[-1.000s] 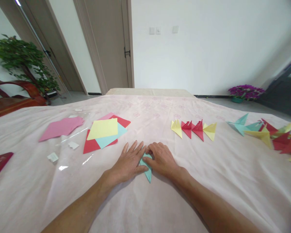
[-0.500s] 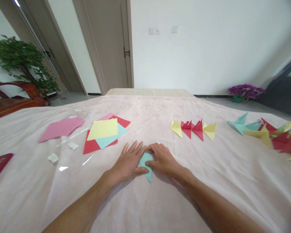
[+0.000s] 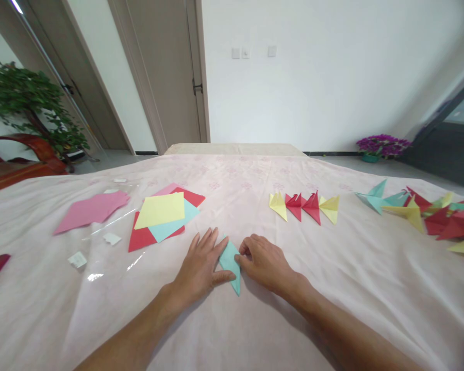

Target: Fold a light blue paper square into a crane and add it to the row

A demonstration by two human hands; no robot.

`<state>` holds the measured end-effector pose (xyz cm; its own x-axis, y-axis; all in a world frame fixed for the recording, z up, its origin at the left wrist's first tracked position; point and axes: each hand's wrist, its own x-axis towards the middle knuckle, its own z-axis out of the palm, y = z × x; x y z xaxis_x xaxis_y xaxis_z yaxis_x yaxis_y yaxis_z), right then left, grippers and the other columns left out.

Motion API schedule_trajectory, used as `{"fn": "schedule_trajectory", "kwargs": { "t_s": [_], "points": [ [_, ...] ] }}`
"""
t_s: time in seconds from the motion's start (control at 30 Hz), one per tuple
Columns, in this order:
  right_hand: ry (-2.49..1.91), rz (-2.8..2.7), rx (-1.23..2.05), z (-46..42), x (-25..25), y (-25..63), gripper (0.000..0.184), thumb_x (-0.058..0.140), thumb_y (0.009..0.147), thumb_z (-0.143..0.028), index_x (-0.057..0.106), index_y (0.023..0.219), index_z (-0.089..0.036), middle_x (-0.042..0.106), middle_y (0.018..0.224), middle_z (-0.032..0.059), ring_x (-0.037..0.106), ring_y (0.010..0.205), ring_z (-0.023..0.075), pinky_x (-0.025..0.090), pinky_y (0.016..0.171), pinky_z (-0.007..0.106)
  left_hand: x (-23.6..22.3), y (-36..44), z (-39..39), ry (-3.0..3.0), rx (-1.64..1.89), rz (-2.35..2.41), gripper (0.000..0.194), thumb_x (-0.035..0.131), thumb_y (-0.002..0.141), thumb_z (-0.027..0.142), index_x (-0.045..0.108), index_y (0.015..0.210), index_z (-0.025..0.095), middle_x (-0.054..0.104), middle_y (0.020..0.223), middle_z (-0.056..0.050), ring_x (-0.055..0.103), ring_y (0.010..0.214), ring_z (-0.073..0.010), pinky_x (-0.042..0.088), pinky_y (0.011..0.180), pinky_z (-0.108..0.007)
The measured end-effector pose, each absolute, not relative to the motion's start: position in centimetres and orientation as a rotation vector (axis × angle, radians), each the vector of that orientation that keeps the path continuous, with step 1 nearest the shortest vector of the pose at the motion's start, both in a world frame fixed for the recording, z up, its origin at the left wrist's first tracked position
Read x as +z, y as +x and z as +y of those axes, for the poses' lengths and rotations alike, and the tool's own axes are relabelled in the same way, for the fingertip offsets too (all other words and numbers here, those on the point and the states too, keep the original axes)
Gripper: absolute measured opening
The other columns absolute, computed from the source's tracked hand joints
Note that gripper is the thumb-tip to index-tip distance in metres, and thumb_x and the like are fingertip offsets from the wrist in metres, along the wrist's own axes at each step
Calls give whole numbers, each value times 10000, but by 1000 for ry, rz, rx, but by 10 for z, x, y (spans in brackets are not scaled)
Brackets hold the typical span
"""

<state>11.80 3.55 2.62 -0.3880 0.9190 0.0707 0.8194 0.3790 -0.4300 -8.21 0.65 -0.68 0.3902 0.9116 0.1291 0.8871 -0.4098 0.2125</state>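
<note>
A light-blue folded origami paper [image 3: 230,260], long and diamond-shaped, lies on the tablecloth in front of me. My left hand [image 3: 202,263] rests flat with its fingers spread, its forefinger and thumb touching the paper's left side and lower part. With curled fingers, my right hand [image 3: 266,261] pinches the paper's right edge between thumb and forefinger; the exact grip is partly hidden by the knuckles.
Loose sheets of coloured paper [image 3: 160,211] lie left of centre, with pink paper [image 3: 88,211] and a clear plastic sleeve [image 3: 112,252] farther left. Folded paper cranes [image 3: 310,207] stand in a row to the right; more cranes [image 3: 441,219] are heaped at far right.
My right hand has drawn back slightly from the paper's top to its right edge, uncovering the upper tip. The left hand stays on the paper. The view has shifted a little.
</note>
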Motion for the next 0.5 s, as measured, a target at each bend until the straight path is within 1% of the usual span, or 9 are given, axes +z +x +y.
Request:
{"fn": "schedule_trajectory", "kwargs": {
  "t_s": [0.07, 0.1, 0.17, 0.23, 0.27, 0.37, 0.5],
  "points": [
    [-1535, -2299, 547, 37, 27, 118, 37, 589, 811, -237, 592, 785, -211, 645, 813, 20, 578, 776, 180, 343, 654, 279, -5, -78, -3, 2527, 430, 1770, 792, 532, 817, 671, 435, 1428, 177, 319, 1542, -221, 252, 1433, -388, 247, 1112, -606],
    [-1534, -2271, 604, 38, 27, 118, 32, 577, 813, -227, 591, 787, -214, 651, 796, 11, 581, 751, 172, 341, 640, 273, -3, -75, -8, 2542, 483, 1813, 726, 572, 832, 609, 469, 1399, 166, 329, 1536, -220, 276, 1421, -387, 272, 1105, -595],
    [-1520, -2216, 730, 40, 27, 118, 41, 555, 814, -209, 590, 795, -219, 659, 755, -7, 585, 693, 156, 339, 611, 262, 2, -68, -17, 2567, 584, 1848, 591, 655, 830, 480, 540, 1319, 168, 402, 1495, -190, 373, 1361, -357, 339, 1085, -538],
    [-1503, -2146, 828, 42, 24, 117, 39, 551, 808, -208, 589, 806, -218, 659, 729, -13, 588, 661, 150, 344, 590, 253, 8, -61, -24, 2552, 621, 1844, 507, 704, 809, 415, 582, 1247, 189, 538, 1362, -143, 504, 1213, -321, 427, 1009, -499],
    [-1497, -2104, 858, 44, 23, 116, 40, 557, 800, -207, 589, 822, -217, 662, 735, -12, 593, 665, 150, 354, 590, 250, 11, -58, -26, 2532, 624, 1848, 475, 714, 801, 407, 596, 1216, 208, 585, 1283, -118, 543, 1134, -308, 467, 950, -489],
    [-1460, -1998, 935, 45, 17, 114, 133, 558, 795, -193, 587, 924, -213, 675, 788, -7, 614, 698, 149, 395, 620, 243, 16, -52, -29, 2491, 605, 1854, 427, 730, 792, 374, 610, 1171, 219, 619, 1140, -82, 568, 1008, -284, 507, 856, -461],
    [-1441, -2054, 882, 44, 18, 114, 222, 524, 834, -191, 578, 1049, -199, 686, 848, 14, 623, 708, 154, 405, 634, 246, 14, -50, -30, 2447, 553, 1863, 409, 696, 827, 289, 581, 1211, 207, 590, 1111, -73, 561, 985, -261, 506, 865, -438]
  ]
}}
